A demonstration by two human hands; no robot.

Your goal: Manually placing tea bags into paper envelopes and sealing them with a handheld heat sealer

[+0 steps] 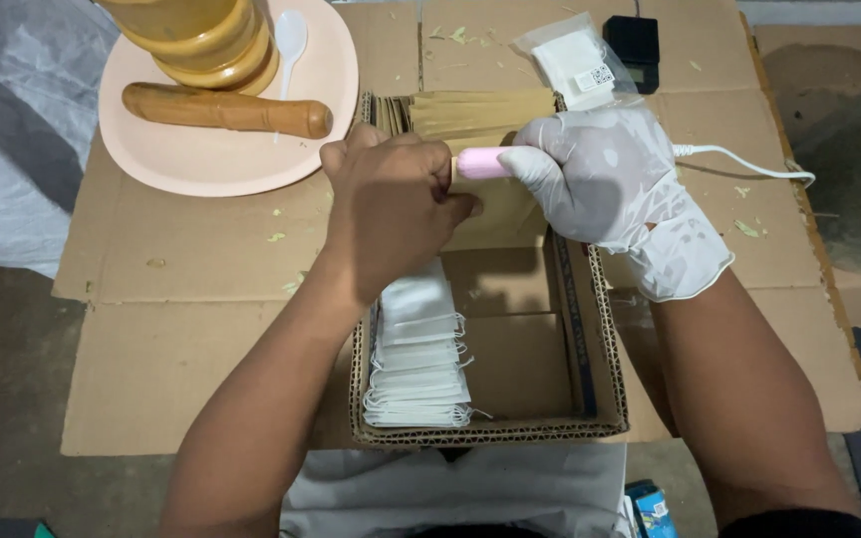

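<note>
the bare left hand [391, 204] is clenched over the middle of the scene, pinching the top edge of a tan paper pouch [495, 214] between thumb and fingers. the right hand [600, 174], in a white glove, is wrapped around a pink handheld sealer [480, 163] whose white cord [749, 161] runs off to the right; its tip meets the pouch just beside the left thumb. by the look of it, the step in hand is closing the pouch mouth with the sealer, at about the left end of the seam. the next move would call for keeping the edge pulled flat and drawing the tool steadily along it, with the bare fingers kept out of the tool's way.

the pouch is held above the far end of an open cardboard box [605, 329]. inside the box, on its left, stands a row of white filter bags with strings [419, 359]; at its far end a stack of tan pouches [480, 110] stands on edge. far left, a pink plate [221, 159] carries a wooden pestle [226, 110], a wooden mortar [201, 40] and a white spoon [291, 35]. far right lie a clear packet of white bags [575, 62] and a small black device [632, 45].
</note>
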